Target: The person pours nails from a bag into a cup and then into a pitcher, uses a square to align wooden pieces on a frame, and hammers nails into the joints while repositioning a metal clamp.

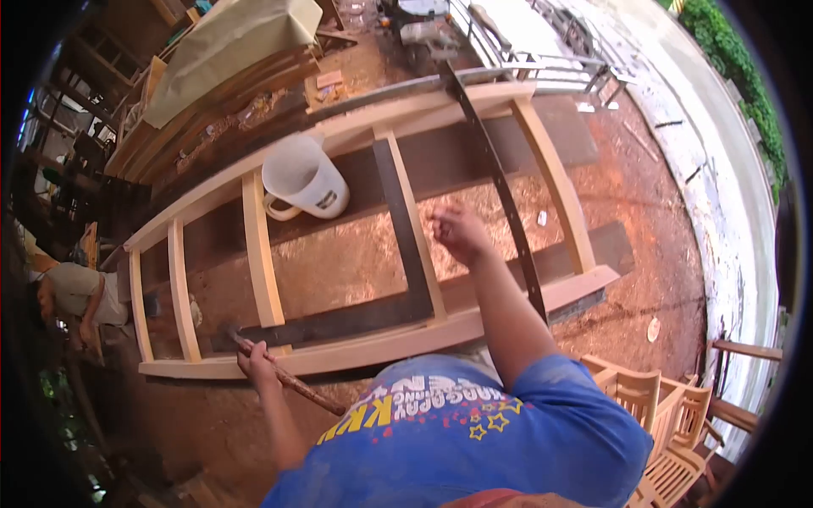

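My left hand (257,362) is wrapped round the wooden handle of a hammer-like tool (301,386), beside the near rail of a light wooden frame (406,343). Over the opening between two crosspieces hangs my right hand (458,230), its fingers curled together; whether they pinch something small is too small to tell. A dark L-shaped square (405,222) lies along a crosspiece and the near side. To the right of my right hand, a long dark metal bar (501,182) crosses the frame. A white plastic pitcher (306,179) rests near the far rail.
Dark boards (555,131) support the frame above reddish ground. A person (80,296) crouches at the far left. Wooden chairs (669,415) stand at the lower right. Covered stacked wood (229,55) is at the upper left, and a pale concrete strip (728,254) runs along the right.
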